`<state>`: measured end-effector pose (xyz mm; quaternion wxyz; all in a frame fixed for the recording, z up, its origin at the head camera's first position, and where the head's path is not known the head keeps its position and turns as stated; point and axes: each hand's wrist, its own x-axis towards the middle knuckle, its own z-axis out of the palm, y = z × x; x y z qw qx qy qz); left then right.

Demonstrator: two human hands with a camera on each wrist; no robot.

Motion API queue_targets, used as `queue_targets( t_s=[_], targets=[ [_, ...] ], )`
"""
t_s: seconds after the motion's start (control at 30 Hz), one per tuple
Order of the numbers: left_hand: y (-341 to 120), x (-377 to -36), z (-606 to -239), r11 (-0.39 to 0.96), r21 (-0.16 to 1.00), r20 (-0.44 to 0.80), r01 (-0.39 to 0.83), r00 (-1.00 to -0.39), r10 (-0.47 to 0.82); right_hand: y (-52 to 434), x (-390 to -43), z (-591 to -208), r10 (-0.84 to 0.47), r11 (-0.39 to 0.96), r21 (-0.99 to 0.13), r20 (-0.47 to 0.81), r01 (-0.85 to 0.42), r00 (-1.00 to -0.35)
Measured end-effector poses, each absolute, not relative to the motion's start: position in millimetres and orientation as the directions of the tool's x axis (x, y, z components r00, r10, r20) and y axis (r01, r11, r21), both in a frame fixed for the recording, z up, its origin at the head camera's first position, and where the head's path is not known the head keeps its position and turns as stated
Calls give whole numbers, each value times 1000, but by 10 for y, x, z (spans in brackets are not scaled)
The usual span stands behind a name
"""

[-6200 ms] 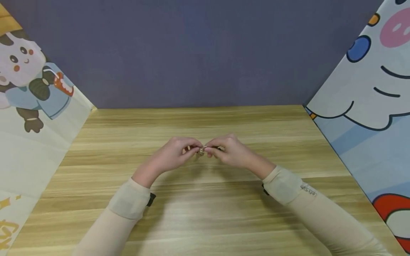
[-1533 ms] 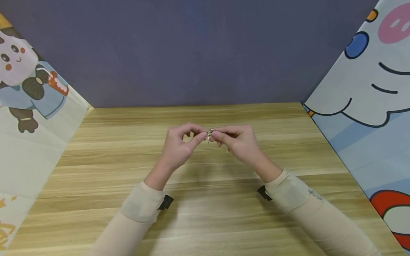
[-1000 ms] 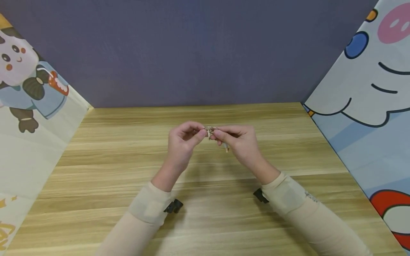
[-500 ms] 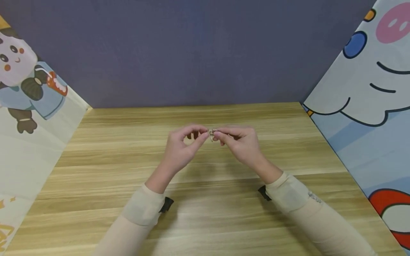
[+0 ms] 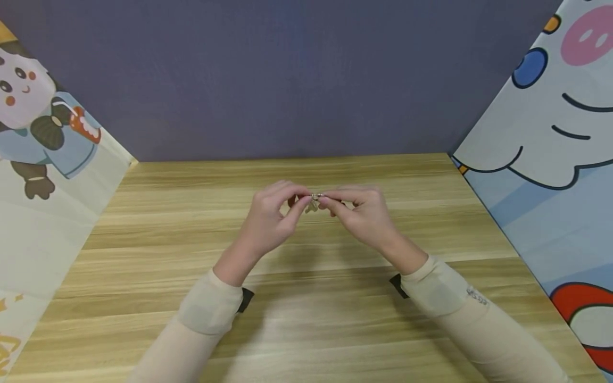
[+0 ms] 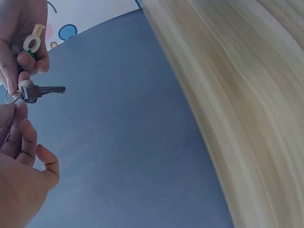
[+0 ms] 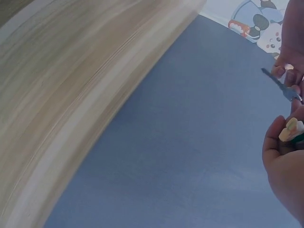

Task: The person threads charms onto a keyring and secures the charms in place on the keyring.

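Roughly level key point(image 6: 42, 90), tip twd wall, both hands' fingers point(image 6: 24, 81) pinching

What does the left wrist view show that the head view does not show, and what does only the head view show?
Only the left wrist view shows the small silver metal key clearly, its blade pointing away from the fingers, with a thin metal ring and a cream plastic tag with a round hole held in the right hand.

Only the head view shows the light wooden table and both beige sleeves.

Both show the left hand meeting the right hand at the key.
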<state>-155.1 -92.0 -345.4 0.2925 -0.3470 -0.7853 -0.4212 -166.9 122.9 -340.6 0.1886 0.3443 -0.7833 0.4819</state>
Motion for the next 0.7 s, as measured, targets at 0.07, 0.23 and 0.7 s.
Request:
queue_targets(
  t_s=[0.07,0.23,0.7],
  targets=[
    [-916,-1547,-3457,392,475,750,788,-595,288,1220,-1665,-3397,-350,299,-630,626,-716,-697],
    [-907,-1529,-3464,361,541,728,760,-638,251,1192,-1644,-3373,-328,294,-681,587,-670,-740],
    [-872,-1501,-3453,317,670,658,671,-735,163,1171,-1607,-3350,-274,218,-796,505,-564,-819]
  ],
)
